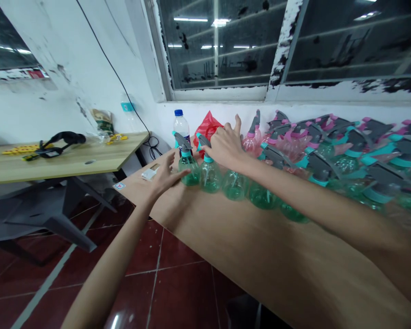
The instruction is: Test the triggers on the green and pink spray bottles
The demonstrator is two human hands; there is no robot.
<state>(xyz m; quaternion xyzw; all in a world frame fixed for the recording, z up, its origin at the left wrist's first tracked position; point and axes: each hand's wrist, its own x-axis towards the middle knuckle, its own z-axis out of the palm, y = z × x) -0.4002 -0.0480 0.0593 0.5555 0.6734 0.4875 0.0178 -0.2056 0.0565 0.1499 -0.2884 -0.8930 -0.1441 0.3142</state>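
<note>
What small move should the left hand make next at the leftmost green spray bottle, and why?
Probably the left hand should close gently around the leftmost green spray bottle. Its fingers are spread, and its thumb already reaches across the bottle's body in this view. The right hand is over by the neighbouring bottle. Contact is hard to judge.

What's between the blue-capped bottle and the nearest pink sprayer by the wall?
A red bag, partly hidden behind the right hand, in the head view.
</note>
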